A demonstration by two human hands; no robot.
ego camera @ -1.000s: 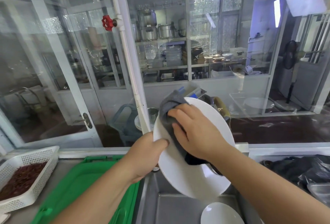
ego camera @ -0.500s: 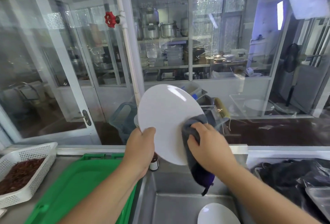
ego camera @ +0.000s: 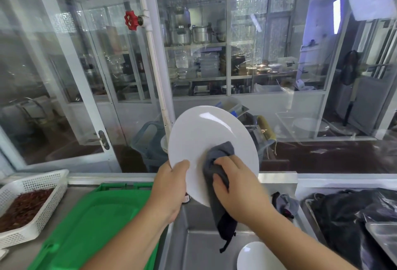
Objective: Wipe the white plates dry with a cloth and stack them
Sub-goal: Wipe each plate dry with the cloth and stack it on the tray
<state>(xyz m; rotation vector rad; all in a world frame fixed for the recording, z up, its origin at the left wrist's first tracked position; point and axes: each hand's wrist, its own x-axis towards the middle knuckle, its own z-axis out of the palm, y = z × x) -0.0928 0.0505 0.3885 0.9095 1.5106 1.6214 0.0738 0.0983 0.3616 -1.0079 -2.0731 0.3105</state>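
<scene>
The white plate is held up on edge over the steel sink, tilted a little, its face toward the person. The left hand grips its lower left rim, thumb on the face and the fingers hidden behind. The right hand presses a bunched grey cloth against the lower middle of the plate, fingers curled round the cloth — the loose end hangs down below the rim.

The plate looks stiff, glazed and smooth, with a bright glare on its upper face, so it is probably slippery while wet and would chip or break if it dropped onto the steel below. The rim is the sensible place to hold it, thumb in front and fingers behind, as the left hand does now. The cloth is soft and limp and takes the shape of the palm.

A second white plate lies low in the sink, partly cut off by the picture's edge. To the left sit a green tray and a white basket — no brand, label or writing is readable anywhere.
</scene>
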